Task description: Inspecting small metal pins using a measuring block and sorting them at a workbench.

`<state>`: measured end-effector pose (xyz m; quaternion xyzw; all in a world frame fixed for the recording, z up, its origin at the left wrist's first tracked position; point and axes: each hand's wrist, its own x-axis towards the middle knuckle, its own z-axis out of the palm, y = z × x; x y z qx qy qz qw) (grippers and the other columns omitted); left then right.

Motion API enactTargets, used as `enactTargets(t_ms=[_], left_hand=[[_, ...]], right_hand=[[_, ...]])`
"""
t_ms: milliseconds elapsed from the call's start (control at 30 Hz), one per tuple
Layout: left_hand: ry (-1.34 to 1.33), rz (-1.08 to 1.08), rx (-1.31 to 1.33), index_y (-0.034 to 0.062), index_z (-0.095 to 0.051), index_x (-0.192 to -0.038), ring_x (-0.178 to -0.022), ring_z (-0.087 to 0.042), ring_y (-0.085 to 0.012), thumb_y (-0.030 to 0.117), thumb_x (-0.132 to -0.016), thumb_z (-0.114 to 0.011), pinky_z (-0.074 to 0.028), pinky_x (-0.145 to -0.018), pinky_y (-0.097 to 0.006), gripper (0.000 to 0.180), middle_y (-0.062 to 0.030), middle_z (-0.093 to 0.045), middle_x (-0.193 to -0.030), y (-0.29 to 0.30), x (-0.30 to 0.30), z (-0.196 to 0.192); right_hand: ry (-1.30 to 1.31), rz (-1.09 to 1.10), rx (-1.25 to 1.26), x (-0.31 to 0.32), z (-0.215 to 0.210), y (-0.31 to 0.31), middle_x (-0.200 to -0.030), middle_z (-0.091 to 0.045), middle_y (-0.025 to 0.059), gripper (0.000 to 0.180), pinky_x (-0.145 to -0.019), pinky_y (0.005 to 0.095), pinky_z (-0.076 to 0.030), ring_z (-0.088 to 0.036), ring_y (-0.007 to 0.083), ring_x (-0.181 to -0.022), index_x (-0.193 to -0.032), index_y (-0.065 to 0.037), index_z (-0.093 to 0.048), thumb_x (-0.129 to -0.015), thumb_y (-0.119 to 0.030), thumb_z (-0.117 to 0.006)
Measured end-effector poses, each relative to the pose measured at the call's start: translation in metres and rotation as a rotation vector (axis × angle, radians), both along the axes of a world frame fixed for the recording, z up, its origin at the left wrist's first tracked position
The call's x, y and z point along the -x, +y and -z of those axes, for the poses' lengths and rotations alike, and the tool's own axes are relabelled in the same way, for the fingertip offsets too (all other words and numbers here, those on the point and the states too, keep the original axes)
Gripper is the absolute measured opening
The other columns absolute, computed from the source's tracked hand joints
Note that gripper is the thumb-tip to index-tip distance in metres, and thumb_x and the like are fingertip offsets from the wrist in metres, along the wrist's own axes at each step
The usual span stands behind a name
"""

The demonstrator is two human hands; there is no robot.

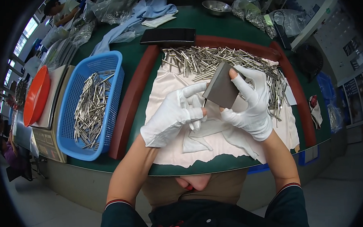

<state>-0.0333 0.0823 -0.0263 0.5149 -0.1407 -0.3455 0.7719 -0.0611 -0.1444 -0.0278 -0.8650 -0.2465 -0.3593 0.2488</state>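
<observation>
My right hand (253, 103), in a white glove with bare fingertips, grips a dark grey rectangular block that looks like a sanding sponge (222, 90). The block is tilted above the cloth. Against its left edge, my gloved left hand (180, 110) is closed in a pinch on a thin metal pin (205, 102), mostly hidden by the fingers. Beneath both hands lies a pale pink cloth (167, 149) with a crumpled white cloth (197, 141) on it. Many loose metal pins (211, 56) are heaped along the cloth's far and right sides.
A dark red raised border (133, 101) frames the work area on the green table (185, 21). On the left stand a blue basket (117, 71) of metal pins and an orange-red dish (37, 96) on a scale. A black phone-like slab (168, 35) and a metal bowl (217, 7) lie beyond.
</observation>
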Motion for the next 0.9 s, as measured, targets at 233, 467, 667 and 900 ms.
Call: enactTargets(t_ms=[233,467,667,900], left_hand=[[0.025,-0.027,0.011,-0.001,-0.041,-0.142,-0.058,-0.06,-0.0093,0.003,-0.085,-0.068,-0.046,-0.053,-0.021,0.063,-0.0006,-0.059,-0.075,-0.003,-0.001,0.004],[0.052,0.004,0.082,0.0,-0.037,-0.144,-0.059,-0.06,-0.0081,0.003,-0.085,-0.068,-0.047,-0.051,-0.02,0.066,-0.0015,-0.062,-0.083,-0.001,-0.003,0.009],[0.034,0.021,0.084,-0.0012,-0.039,-0.143,-0.056,-0.057,-0.0086,0.002,-0.083,-0.065,-0.047,-0.052,-0.021,0.065,-0.0048,-0.061,-0.076,-0.004,0.001,0.005],[0.02,0.029,0.123,-0.0007,-0.035,-0.146,-0.056,-0.059,-0.0081,0.002,-0.082,-0.065,-0.048,-0.053,-0.02,0.07,-0.0031,-0.062,-0.076,-0.004,-0.001,0.006]], right_hand=[[0.0,0.051,0.032,0.002,0.0,0.003,-0.122,-0.051,0.0147,0.077,-0.088,0.0371,-0.047,-0.053,0.0285,-0.105,-0.132,-0.006,-0.056,-0.059,-0.015,-0.076],[-0.149,0.076,0.117,0.001,0.003,0.013,-0.123,-0.051,0.0166,0.082,-0.09,0.0454,-0.041,-0.05,0.035,-0.104,-0.132,-0.005,-0.055,-0.054,-0.018,-0.077],[-0.069,0.055,0.068,0.004,0.006,0.009,-0.124,-0.05,0.018,0.08,-0.092,0.0415,-0.045,-0.053,0.0332,-0.108,-0.135,-0.006,-0.052,-0.059,-0.012,-0.074],[-0.012,0.052,0.057,0.006,0.004,0.011,-0.125,-0.049,0.0162,0.079,-0.095,0.0405,-0.044,-0.052,0.0321,-0.112,-0.137,-0.006,-0.05,-0.061,-0.005,-0.071]])
